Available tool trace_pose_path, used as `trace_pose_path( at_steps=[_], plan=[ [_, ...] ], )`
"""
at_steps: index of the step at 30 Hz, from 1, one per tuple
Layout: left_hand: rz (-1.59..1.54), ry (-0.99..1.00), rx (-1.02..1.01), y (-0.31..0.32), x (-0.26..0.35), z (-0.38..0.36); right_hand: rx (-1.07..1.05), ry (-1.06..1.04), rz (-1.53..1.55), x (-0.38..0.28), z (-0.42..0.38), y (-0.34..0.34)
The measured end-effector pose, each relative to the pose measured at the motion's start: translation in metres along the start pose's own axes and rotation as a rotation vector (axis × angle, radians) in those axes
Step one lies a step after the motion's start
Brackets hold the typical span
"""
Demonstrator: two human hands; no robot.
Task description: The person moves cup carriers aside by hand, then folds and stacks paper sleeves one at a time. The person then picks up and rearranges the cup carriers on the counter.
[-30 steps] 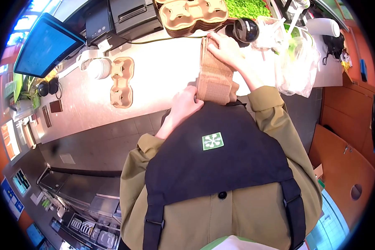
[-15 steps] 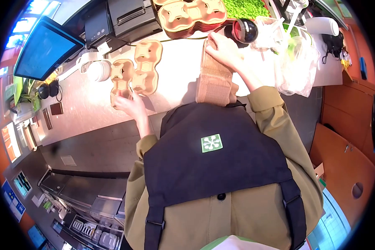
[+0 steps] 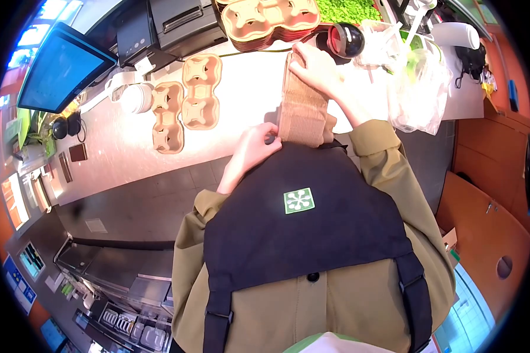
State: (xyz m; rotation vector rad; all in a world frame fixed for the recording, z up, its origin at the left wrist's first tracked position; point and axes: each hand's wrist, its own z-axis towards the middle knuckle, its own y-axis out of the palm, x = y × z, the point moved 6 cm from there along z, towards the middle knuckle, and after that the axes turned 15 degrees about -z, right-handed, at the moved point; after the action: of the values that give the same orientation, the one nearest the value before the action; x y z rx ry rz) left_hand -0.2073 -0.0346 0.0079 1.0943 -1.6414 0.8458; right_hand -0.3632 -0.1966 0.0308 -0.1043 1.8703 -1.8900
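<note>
A thick stack of folded brown paper (image 3: 303,115) stands near the counter's front edge, close against the apron. My right hand (image 3: 318,72) is closed over its far end, thumb across the top. My left hand (image 3: 256,148) has its fingertips right at the stack's near left edge, bent together as in a pinch. Two moulded-pulp cup carriers lie to the left, a nearer one (image 3: 168,117) and a farther one (image 3: 201,92), side by side on the counter.
More cup carriers (image 3: 271,20) are stacked at the back beside green leaves (image 3: 347,10). A dark round device (image 3: 346,41) stands near my right hand. Plastic bags (image 3: 418,94) are at the right. A printer (image 3: 185,23), a screen (image 3: 68,67) and white lids (image 3: 136,99) are at the left.
My left hand has let go of the nearer cup carrier and moved right to the brown paper stack. The two carriers now lie slightly apart. My right hand stays on the stack.
</note>
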Motion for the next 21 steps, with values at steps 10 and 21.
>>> trace_pose_path(
  at_steps=[10, 21],
  plan=[
    [0.431, 0.001, 0.224, 0.012, 0.018, 0.002, -0.003, -0.041, 0.014, 0.003, 0.001, 0.001],
    [0.462, 0.001, 0.208, 0.012, 0.009, 0.003, 0.038, -0.077, -0.048, 0.001, -0.005, 0.001]
  ],
)
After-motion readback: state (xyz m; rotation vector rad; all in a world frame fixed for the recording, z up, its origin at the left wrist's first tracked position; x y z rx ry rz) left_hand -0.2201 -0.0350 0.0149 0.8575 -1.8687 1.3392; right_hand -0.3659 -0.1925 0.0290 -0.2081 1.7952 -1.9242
